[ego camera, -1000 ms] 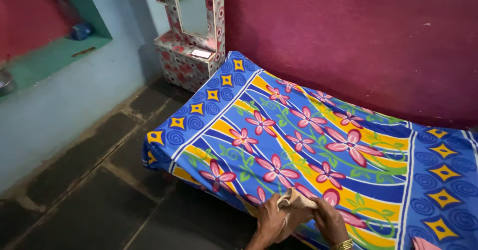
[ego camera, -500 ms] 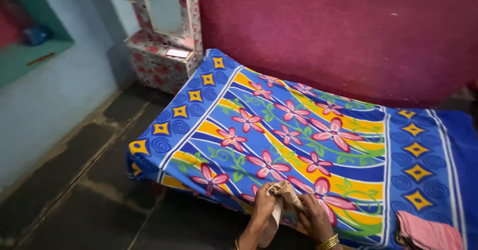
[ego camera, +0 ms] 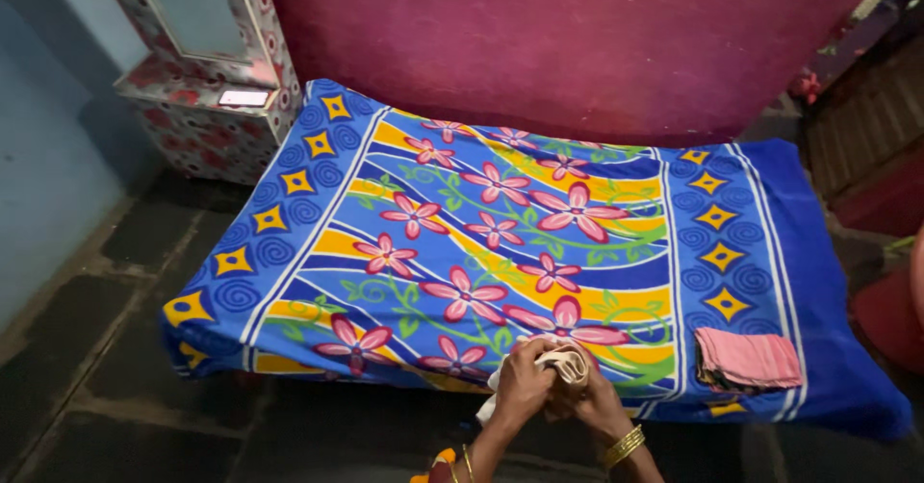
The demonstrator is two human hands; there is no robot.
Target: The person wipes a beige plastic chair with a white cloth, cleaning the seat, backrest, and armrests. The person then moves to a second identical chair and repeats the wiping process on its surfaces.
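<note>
A cream cloth (ego camera: 563,360), bunched into a roll, is clenched by the left hand (ego camera: 523,387) and right hand (ego camera: 595,401) at the bed's (ego camera: 289,252) six-o'clock edge.

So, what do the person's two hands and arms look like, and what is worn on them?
Both forearms are bare, with no sleeves in view. The right hand has gold bangles on its wrist. The left hand has thin bangles, gold with some orange, lower on the forearm.
</note>
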